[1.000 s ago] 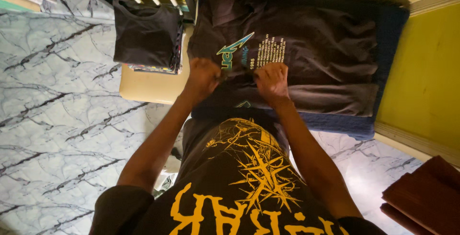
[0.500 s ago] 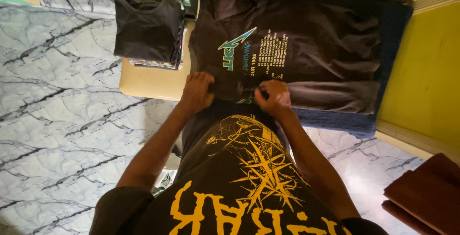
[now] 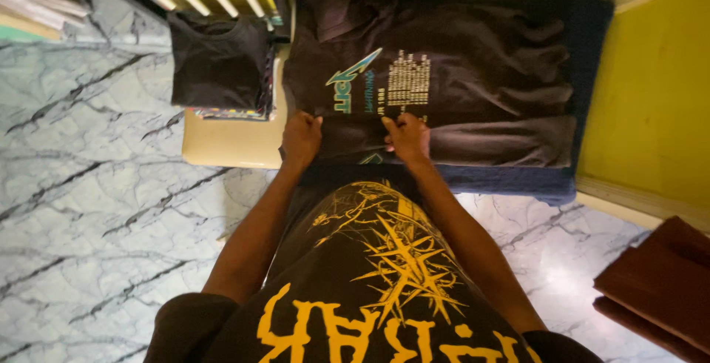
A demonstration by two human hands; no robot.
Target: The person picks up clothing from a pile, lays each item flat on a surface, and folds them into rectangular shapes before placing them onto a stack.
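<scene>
A dark grey T-shirt [image 3: 473, 67] with teal and pale print lies spread flat on a blue cloth-covered surface [image 3: 588, 45]. My left hand [image 3: 301, 138] grips the shirt's near edge at its left side. My right hand [image 3: 405, 136] pinches the same near edge a little to the right, below the print. Both hands hold a fold of the fabric against the surface. My own black shirt with yellow print [image 3: 370, 274] fills the bottom of the view.
A stack of folded shirts, a black one [image 3: 218, 63] on top, sits on a cream stool [image 3: 225, 141] to the left. Marble-pattern floor [image 3: 96, 185] lies left and below. Yellow wall [image 3: 651, 89] stands on the right, with reddish-brown boards [image 3: 654, 289] at the lower right.
My hands pulled the shirt's near edge toward me, then pushed it forward again, folding the hem over; less of the print shows now. The camera shifted slightly.
</scene>
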